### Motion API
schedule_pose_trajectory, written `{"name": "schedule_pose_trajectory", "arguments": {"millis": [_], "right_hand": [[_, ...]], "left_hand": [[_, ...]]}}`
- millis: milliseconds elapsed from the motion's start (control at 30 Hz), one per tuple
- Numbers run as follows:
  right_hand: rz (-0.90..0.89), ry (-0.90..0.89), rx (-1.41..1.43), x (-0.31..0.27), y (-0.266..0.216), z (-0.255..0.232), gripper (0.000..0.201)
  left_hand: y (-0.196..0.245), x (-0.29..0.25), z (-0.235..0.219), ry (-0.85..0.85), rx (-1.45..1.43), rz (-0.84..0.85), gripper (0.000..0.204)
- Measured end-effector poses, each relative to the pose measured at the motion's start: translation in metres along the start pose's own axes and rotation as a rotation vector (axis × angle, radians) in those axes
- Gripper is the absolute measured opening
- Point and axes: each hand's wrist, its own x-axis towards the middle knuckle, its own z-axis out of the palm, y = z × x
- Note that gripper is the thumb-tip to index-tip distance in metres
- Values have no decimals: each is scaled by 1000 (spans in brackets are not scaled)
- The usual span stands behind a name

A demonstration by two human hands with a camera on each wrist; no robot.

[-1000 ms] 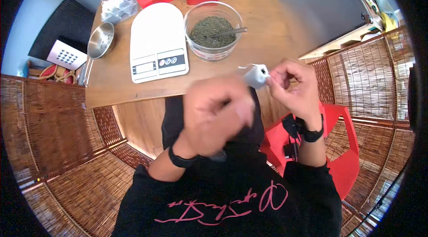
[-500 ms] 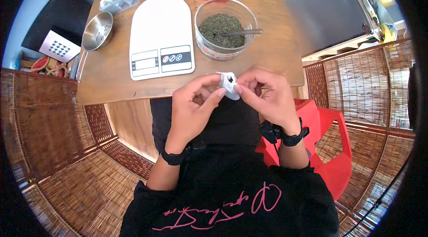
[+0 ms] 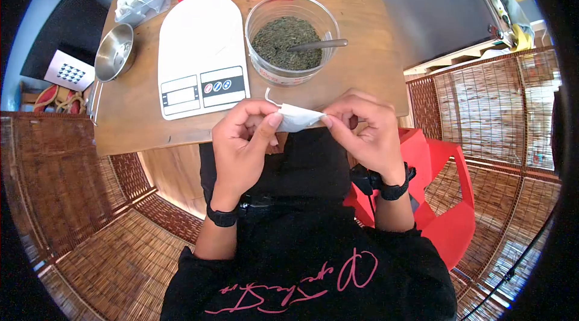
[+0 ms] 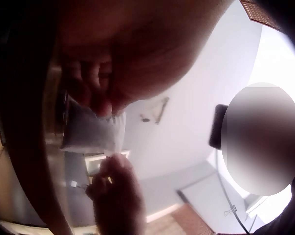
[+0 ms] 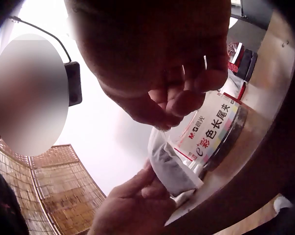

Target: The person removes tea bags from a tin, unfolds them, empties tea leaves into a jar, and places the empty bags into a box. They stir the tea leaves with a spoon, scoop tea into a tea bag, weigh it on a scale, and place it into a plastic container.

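Both ends of the bag's (image 3: 301, 119) mouth are pinched now, and what was a round opening has become a taut, flattened line. Half a second ago the mouth gaped up at the head camera with something dark inside; now only pale cloth shows there. Half a second before that, the right hand (image 3: 369, 131) held the bag alone, and the left hand (image 3: 241, 146) was a blur well apart from it. For the work in hand, I judge this to mean that the mouth is being drawn straight (whether it is closed all along, I cannot tell).

The bag lies between the hands, one end of its mouth to each. The left hand pinches its end with thumb and forefinger, the right hand does likewise, and the other fingers are bent in. The hands themselves stay apart, the bag spanning the gap. A white string (image 3: 268, 95) sticks out beside the left fingertips. In the head view the bag sits across the near edge of the table (image 3: 371, 43), nearer the person than the tub (image 3: 274, 75) of leaves (image 3: 276, 43) and the scale (image 3: 202, 34). From the right wrist, a darker mass shows through the cloth.
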Motion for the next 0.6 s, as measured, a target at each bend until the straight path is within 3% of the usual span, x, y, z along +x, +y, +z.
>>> {"name": "schedule_pose_trajectory", "arguments": {"millis": [267,400,600], "right_hand": [[-46,101,1,6,7,7,10],[-81,136,75,11,5,6,14],[-191,19,-14,16,5,8,17]], "left_hand": [[-7,6,3,4,41,135,14],[-12,7,3,24,-17,122,11],[-16,11,4,29,94,181,8]]}}
